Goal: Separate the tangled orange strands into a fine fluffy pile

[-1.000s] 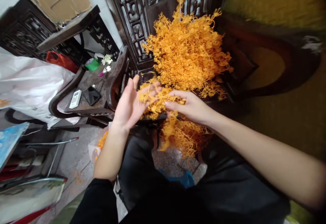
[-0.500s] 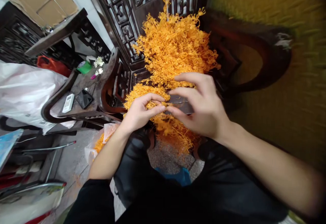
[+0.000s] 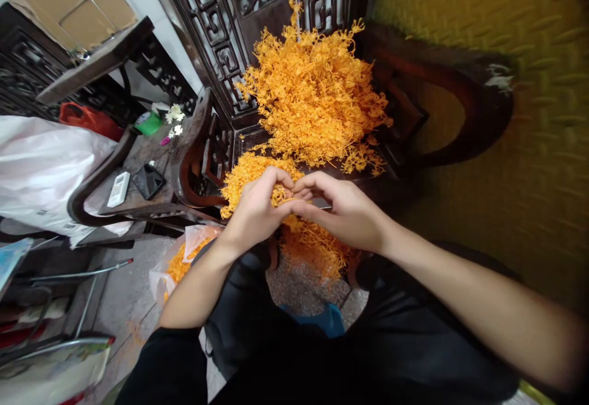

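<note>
A large heap of orange, thread-like pieces [image 3: 317, 92] lies on the dark carved wooden chair [image 3: 264, 6]. In front of it, at the left, is a smaller orange heap [image 3: 246, 175]. My left hand [image 3: 262, 205] is closed beside the smaller heap, its thumb and fingers round a small orange piece. My right hand [image 3: 343, 208] meets it at the fingertips, thumb against thumb. Its fingers are curled together; what they pinch is too small to make out. More orange pieces [image 3: 317, 245] hang below the hands.
On a wooden side table [image 3: 142, 147] at the left are a black phone-like object [image 3: 148, 181], a white device [image 3: 119, 189], a green roll [image 3: 148, 123] and white flowers [image 3: 175, 113]. A plastic bag with orange pieces [image 3: 181, 261] stands on the floor. A blue object [image 3: 322, 319] is between my legs.
My right hand has come down and left, and its raised, spread fingers have closed in against my left hand. The view has shifted slightly.
</note>
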{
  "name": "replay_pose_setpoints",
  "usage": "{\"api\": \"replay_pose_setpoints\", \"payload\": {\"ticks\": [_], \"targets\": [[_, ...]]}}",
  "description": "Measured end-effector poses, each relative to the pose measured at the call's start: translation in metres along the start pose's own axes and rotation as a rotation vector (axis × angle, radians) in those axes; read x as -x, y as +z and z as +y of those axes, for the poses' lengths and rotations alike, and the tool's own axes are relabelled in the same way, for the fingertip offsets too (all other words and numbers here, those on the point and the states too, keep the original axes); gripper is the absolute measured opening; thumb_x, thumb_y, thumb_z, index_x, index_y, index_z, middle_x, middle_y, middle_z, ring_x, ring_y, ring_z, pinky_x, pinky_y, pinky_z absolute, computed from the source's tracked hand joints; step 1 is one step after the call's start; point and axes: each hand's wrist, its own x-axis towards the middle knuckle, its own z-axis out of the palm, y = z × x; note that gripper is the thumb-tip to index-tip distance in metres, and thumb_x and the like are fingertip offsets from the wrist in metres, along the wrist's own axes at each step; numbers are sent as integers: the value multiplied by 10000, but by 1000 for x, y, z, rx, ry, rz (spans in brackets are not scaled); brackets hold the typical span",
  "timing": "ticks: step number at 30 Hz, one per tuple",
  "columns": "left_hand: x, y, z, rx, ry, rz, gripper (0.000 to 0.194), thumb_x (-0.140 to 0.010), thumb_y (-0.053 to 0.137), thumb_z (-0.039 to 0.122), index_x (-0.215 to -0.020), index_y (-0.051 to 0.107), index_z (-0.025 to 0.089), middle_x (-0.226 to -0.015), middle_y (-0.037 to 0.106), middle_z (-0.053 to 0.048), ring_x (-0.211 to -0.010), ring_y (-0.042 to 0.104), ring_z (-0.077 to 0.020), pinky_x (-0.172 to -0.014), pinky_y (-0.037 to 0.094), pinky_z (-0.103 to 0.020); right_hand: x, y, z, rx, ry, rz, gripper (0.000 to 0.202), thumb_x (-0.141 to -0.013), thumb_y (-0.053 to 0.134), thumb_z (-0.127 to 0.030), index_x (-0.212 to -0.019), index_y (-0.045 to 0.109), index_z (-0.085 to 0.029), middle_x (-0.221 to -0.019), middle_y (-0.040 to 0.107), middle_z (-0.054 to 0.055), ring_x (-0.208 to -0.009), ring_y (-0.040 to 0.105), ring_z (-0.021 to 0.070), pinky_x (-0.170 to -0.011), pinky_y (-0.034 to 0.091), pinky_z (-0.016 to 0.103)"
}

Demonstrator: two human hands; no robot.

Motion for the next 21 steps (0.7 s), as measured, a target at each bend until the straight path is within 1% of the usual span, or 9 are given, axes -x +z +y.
{"api": "replay_pose_setpoints", "payload": {"ticks": [3, 6, 8, 11, 13, 15, 17, 20, 21], "targets": [[2, -4, -3, 72, 6, -100, 228, -815, 824, 230, -987, 677, 212, -937, 719, -23, -781, 602, -134, -715, 489, -270, 2, 3, -2, -39, 76, -37, 280, -985, 645, -474, -1021, 640, -196, -741, 587, -22, -645, 505, 119, -594, 389, 259], [1, -16, -7, 245, -97, -236, 241, -854, 827, 339, -1052, 764, 219, -934, 751, -29, -667, 568, -104, -607, 457, -249, 2, -1, -4, 39, 96, -30, 294, -967, 653, -492, -935, 663, -200, -633, 462, -56, -572, 399, 104, -539, 303, 259], [1, -21, -7, 319, -150, -231, 275, -859, 829, 388, -1080, 805, 224, -942, 775, -40, -645, 584, -99, -577, 459, -241, 2, -4, -5, 113, 89, 2, 310, -952, 670, -508, -897, 689, -204, -587, 422, -62, -547, 369, 105, -530, 275, 269], [2, -19, -2, 373, -199, -110, 245, -859, 827, 398, -1011, 840, 206, -892, 789, -53, -688, 663, -130, -591, 511, -250, 2, -4, -7, 195, -1, 18, 324, -1001, 606, -457, -854, 731, -197, -608, 519, -32, -561, 421, 110, -568, 302, 284], [4, -10, 3, 399, -244, -19, 201, -868, 817, 388, -916, 843, 195, -770, 767, -36, -641, 661, -131, -563, 511, -252, 1, -2, -10, 219, -73, 14, 359, -1033, 552, -412, -827, 744, -189, -640, 582, -8, -575, 460, 115, -599, 328, 294], [7, -1, 8, 428, -268, 69, 185, -861, 824, 379, -840, 828, 195, -686, 738, -11, -566, 619, -110, -516, 481, -249, 1, -1, -14, 234, -96, 29, 398, -1038, 538, -409, -773, 734, -186, -613, 572, 0, -558, 449, 118, -598, 330, 304], [5, 1, 6, 441, -277, 115, 199, -867, 819, 394, -839, 817, 197, -696, 744, -3, -544, 593, -97, -498, 460, -260, 2, -2, -17, 233, -62, 41, 417, -1028, 549, -428, -730, 720, -192, -591, 559, 4, -546, 435, 123, -582, 325, 312], [-6, -19, -17, 300, -266, 302, 274, -887, 790, 467, -876, 788, 193, -765, 752, 4, -581, 572, -81, -522, 433, -276, 5, -13, -18, 195, 34, 80, 403, -988, 608, -473, -702, 708, -208, -591, 569, 11, -554, 453, 137, -560, 326, 314], [-12, -30, -30, 210, -246, 478, 304, -897, 768, 497, -873, 768, 193, -762, 740, 18, -582, 548, -65, -530, 408, -270, 7, -18, -17, 169, 72, 122, 393, -967, 639, -494, -702, 705, -212, -596, 571, 12, -558, 461, 140, -554, 329, 313]]}}
